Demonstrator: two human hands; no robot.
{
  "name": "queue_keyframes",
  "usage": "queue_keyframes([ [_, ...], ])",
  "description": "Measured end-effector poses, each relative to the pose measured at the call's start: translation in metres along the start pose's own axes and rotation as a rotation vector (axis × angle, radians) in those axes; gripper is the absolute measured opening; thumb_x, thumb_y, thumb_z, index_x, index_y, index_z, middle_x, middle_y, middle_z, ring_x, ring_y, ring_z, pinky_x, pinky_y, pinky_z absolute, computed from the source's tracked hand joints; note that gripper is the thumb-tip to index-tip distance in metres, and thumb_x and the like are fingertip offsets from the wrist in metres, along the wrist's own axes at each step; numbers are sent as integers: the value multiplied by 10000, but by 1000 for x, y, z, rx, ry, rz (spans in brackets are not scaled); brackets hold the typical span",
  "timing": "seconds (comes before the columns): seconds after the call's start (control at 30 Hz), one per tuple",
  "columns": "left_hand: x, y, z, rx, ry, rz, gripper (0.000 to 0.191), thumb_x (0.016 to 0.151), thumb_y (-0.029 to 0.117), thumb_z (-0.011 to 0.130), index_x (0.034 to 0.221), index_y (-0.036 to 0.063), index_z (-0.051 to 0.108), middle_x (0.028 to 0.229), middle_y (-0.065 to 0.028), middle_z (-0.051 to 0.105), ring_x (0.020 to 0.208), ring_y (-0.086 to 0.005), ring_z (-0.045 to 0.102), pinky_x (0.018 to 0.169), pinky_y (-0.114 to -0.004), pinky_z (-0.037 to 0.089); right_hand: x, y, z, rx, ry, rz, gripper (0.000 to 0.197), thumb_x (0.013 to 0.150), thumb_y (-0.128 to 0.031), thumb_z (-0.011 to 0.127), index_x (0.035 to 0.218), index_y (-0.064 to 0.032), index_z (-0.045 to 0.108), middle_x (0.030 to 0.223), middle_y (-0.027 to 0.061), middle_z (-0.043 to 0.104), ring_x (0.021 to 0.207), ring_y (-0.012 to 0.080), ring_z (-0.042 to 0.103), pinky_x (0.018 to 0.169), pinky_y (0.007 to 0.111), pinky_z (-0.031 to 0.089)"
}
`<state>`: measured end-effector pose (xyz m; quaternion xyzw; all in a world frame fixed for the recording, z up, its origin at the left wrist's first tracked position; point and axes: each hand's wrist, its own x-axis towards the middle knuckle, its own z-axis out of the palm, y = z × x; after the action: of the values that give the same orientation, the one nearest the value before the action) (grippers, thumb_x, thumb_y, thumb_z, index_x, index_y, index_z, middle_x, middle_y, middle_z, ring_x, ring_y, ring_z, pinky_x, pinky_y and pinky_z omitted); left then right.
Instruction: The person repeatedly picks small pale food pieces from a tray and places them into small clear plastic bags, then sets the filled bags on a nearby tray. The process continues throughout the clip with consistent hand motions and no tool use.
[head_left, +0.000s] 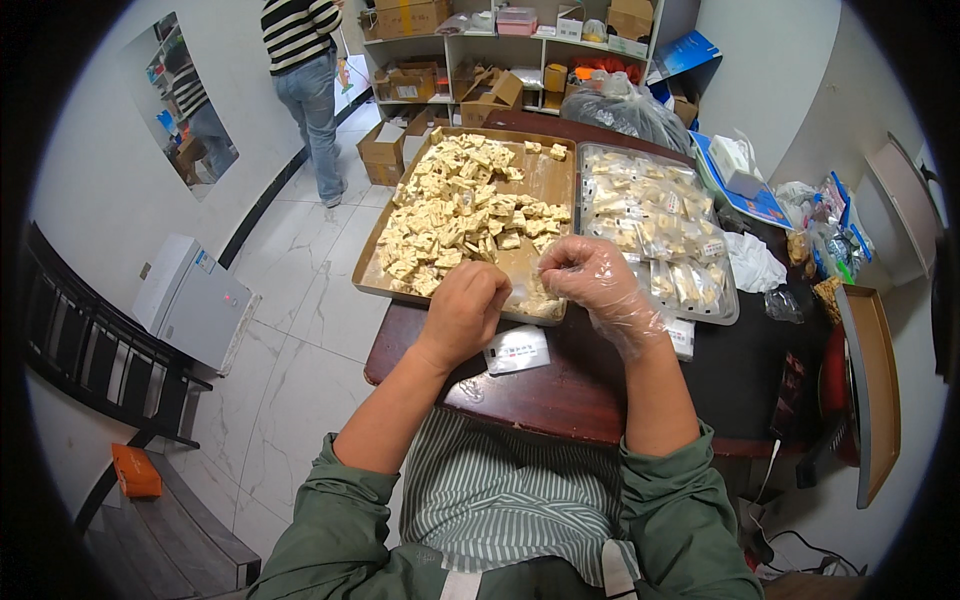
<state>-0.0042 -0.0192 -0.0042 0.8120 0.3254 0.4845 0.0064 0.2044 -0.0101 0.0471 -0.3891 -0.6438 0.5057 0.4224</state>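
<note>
My left hand (466, 309), bare, pinches a small clear plastic bag (519, 291) over the near edge of a metal baking tray (369, 283). Opposite it, my right hand (589, 279), in a thin clear glove, has its fingertips closed at the bag's other side; the bag's contents cannot be made out. Many cream-coloured nougat-like pieces (442, 217) are heaped in the baking tray. Below my hands, a stack of flat printed bags (519, 351) lies on the dark wooden table (525, 397). A clear plastic tray (720, 311) at the right holds many filled packets (652, 210).
Another small stack of packets (681, 337) lies beside my right wrist. Tissues (735, 163), crumpled white plastic (754, 261) and assorted bags crowd the right side. An upright tray (874, 397) stands at the table's right end. A person (307, 82) stands beyond the table, near shelves with cartons (491, 94).
</note>
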Motion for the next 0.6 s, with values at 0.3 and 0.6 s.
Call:
queue_keyframes([
  [0.3,1,3,0,15,17,45,141,800,0,654,869,59,547,852,-101,600,808,-319,573,716,-408,458,0,2,-4,96,-60,40,93,753,-32,690,837,7,682,768,13,628,699,90,555,651,240,447],
  [0.6,-2,1,1,-1,-47,52,145,811,-2,658,899,67,566,885,-116,607,826,-336,576,736,-413,466,2,1,4,86,-20,100,138,800,-57,717,918,-25,652,808,0,610,728,86,545,677,245,444],
])
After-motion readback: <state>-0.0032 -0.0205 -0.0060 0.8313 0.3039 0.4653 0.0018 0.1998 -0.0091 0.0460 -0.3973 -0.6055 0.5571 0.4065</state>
